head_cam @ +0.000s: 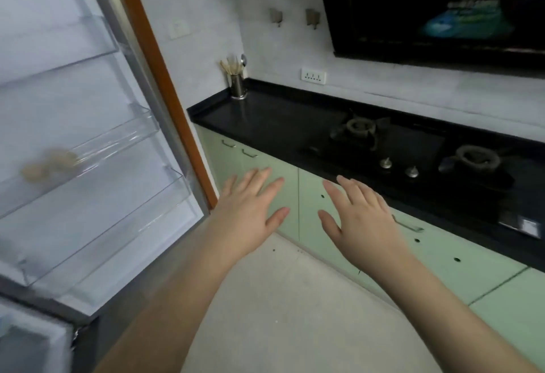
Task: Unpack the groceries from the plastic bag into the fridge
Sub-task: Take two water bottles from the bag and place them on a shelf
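The fridge door (97,125) stands open at the left, showing three clear door shelves. A blurred beige item (48,163) lies in the middle door shelf. My left hand (250,210) and my right hand (362,219) are stretched out side by side in front of me, palms down, fingers spread, holding nothing. Both hover in front of the green cabinets, just right of the door's edge. No plastic bag is in view.
A black countertop (265,119) with a two-burner gas hob (413,151) runs along the right, above pale green cabinets (283,184). A metal utensil holder (237,85) stands in the counter's corner. A dark range hood (436,4) hangs above. Light floor lies below.
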`<act>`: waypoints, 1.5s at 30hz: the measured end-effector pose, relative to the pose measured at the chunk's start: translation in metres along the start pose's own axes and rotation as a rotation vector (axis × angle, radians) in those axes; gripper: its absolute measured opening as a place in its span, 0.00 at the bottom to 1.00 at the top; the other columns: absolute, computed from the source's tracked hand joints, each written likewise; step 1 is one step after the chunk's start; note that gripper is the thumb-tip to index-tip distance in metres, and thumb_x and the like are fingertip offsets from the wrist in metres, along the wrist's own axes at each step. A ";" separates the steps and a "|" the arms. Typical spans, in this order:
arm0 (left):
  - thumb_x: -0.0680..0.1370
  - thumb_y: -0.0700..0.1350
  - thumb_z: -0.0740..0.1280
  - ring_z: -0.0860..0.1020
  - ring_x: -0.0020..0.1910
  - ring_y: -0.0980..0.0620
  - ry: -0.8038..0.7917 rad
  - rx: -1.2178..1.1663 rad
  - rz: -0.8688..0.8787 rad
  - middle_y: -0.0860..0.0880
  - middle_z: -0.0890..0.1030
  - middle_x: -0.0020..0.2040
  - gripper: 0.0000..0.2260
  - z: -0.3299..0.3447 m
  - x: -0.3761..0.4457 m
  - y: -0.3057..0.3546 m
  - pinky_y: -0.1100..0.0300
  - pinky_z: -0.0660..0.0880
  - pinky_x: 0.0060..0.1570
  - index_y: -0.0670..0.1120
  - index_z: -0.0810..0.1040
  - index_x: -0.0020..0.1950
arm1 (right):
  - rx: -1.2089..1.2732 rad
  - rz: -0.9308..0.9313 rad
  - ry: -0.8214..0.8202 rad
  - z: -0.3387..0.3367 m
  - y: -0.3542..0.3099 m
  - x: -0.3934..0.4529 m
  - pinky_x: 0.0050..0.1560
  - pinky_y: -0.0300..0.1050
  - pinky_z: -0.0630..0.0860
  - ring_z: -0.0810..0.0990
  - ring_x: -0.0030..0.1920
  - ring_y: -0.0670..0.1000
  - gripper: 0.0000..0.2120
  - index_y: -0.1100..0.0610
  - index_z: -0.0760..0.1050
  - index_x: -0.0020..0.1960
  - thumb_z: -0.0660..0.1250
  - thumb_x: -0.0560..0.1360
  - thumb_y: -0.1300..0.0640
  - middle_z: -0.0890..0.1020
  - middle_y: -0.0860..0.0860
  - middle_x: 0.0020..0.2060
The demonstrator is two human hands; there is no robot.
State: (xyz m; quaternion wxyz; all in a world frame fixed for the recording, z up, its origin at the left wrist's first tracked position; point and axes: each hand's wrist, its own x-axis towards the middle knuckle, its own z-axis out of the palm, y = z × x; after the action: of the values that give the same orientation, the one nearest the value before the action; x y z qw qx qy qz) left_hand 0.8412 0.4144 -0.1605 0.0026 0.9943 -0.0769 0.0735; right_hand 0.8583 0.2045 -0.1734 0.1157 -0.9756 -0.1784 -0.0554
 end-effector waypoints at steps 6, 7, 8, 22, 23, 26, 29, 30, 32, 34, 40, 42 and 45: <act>0.82 0.57 0.50 0.54 0.78 0.47 0.019 0.002 0.145 0.48 0.57 0.80 0.25 0.001 0.028 0.100 0.46 0.51 0.75 0.53 0.56 0.79 | -0.031 0.170 0.064 -0.013 0.099 -0.060 0.73 0.54 0.58 0.64 0.73 0.58 0.27 0.52 0.63 0.75 0.57 0.79 0.44 0.67 0.55 0.73; 0.82 0.57 0.51 0.53 0.78 0.47 0.010 -0.015 0.170 0.49 0.57 0.80 0.25 0.004 0.032 0.117 0.46 0.50 0.76 0.54 0.56 0.79 | -0.042 0.188 0.068 -0.016 0.112 -0.068 0.73 0.55 0.58 0.64 0.73 0.58 0.27 0.52 0.63 0.75 0.57 0.79 0.43 0.68 0.55 0.73; 0.82 0.57 0.52 0.53 0.78 0.48 0.003 -0.028 0.196 0.49 0.56 0.80 0.25 0.008 0.035 0.133 0.46 0.49 0.76 0.54 0.56 0.79 | -0.048 0.209 0.075 -0.018 0.125 -0.076 0.72 0.55 0.59 0.65 0.73 0.58 0.27 0.52 0.63 0.75 0.57 0.79 0.43 0.68 0.55 0.73; 0.78 0.59 0.44 0.59 0.77 0.47 0.001 -0.122 0.567 0.48 0.64 0.77 0.29 0.034 0.124 0.300 0.48 0.53 0.74 0.53 0.63 0.77 | -0.094 0.630 0.170 -0.056 0.275 -0.162 0.68 0.58 0.66 0.70 0.68 0.61 0.26 0.55 0.68 0.72 0.63 0.77 0.46 0.73 0.58 0.69; 0.79 0.59 0.45 0.59 0.77 0.47 -0.011 -0.121 0.586 0.49 0.64 0.77 0.28 0.037 0.132 0.308 0.48 0.53 0.75 0.53 0.62 0.77 | -0.100 0.655 0.161 -0.057 0.284 -0.164 0.68 0.58 0.65 0.69 0.69 0.61 0.26 0.55 0.68 0.72 0.63 0.77 0.46 0.72 0.58 0.69; 0.79 0.62 0.46 0.55 0.78 0.48 -0.047 -0.110 0.672 0.49 0.61 0.78 0.28 0.049 0.157 0.334 0.48 0.51 0.76 0.54 0.59 0.78 | -0.120 0.734 0.139 -0.059 0.306 -0.168 0.71 0.55 0.60 0.65 0.72 0.59 0.27 0.53 0.64 0.75 0.59 0.78 0.45 0.68 0.55 0.73; 0.76 0.66 0.43 0.55 0.78 0.48 -0.038 -0.099 0.760 0.50 0.61 0.78 0.33 0.055 0.180 0.358 0.47 0.50 0.76 0.54 0.59 0.78 | -0.142 0.785 0.160 -0.063 0.320 -0.165 0.71 0.55 0.61 0.65 0.72 0.59 0.28 0.52 0.63 0.75 0.54 0.78 0.42 0.68 0.53 0.73; 0.76 0.66 0.43 0.56 0.78 0.48 -0.030 -0.110 0.786 0.50 0.61 0.78 0.33 0.056 0.189 0.366 0.47 0.51 0.75 0.54 0.60 0.78 | -0.140 0.798 0.181 -0.066 0.325 -0.162 0.70 0.56 0.62 0.66 0.71 0.59 0.28 0.53 0.65 0.74 0.52 0.78 0.41 0.70 0.54 0.72; 0.77 0.65 0.45 0.59 0.77 0.47 -0.006 -0.142 0.841 0.49 0.64 0.77 0.32 0.056 0.205 0.384 0.46 0.54 0.75 0.53 0.62 0.77 | -0.141 0.830 0.192 -0.070 0.335 -0.158 0.70 0.56 0.64 0.68 0.70 0.60 0.28 0.53 0.66 0.73 0.53 0.78 0.42 0.71 0.54 0.71; 0.78 0.62 0.46 0.62 0.75 0.46 0.007 -0.165 0.889 0.48 0.67 0.75 0.30 0.058 0.216 0.403 0.45 0.57 0.74 0.52 0.65 0.76 | -0.149 0.879 0.196 -0.074 0.348 -0.160 0.71 0.55 0.62 0.66 0.71 0.59 0.26 0.53 0.65 0.74 0.57 0.79 0.44 0.69 0.54 0.72; 0.78 0.56 0.51 0.70 0.70 0.43 0.036 -0.210 1.051 0.45 0.74 0.70 0.26 0.071 0.237 0.464 0.43 0.64 0.70 0.49 0.72 0.72 | -0.132 1.034 0.176 -0.082 0.378 -0.182 0.73 0.50 0.56 0.57 0.76 0.54 0.28 0.50 0.56 0.77 0.54 0.80 0.43 0.61 0.51 0.76; 0.78 0.55 0.52 0.71 0.69 0.43 0.053 -0.229 1.093 0.45 0.75 0.69 0.25 0.071 0.238 0.487 0.42 0.65 0.69 0.49 0.73 0.71 | -0.102 1.068 0.179 -0.085 0.390 -0.192 0.73 0.50 0.57 0.55 0.76 0.53 0.28 0.50 0.55 0.78 0.55 0.80 0.43 0.59 0.51 0.77; 0.77 0.54 0.52 0.71 0.69 0.44 0.058 -0.228 1.144 0.46 0.76 0.68 0.24 0.074 0.241 0.523 0.43 0.64 0.70 0.49 0.73 0.71 | -0.109 1.110 0.191 -0.092 0.413 -0.208 0.72 0.49 0.57 0.55 0.76 0.52 0.29 0.50 0.54 0.78 0.56 0.80 0.44 0.58 0.51 0.77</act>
State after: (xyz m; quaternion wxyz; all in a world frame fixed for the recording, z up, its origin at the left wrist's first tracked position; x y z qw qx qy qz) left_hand 1.0069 -0.1407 -0.2021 0.0717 0.7858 -0.6088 0.0815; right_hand 0.8083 -0.2637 -0.2009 0.0926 -0.9183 0.3757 -0.0836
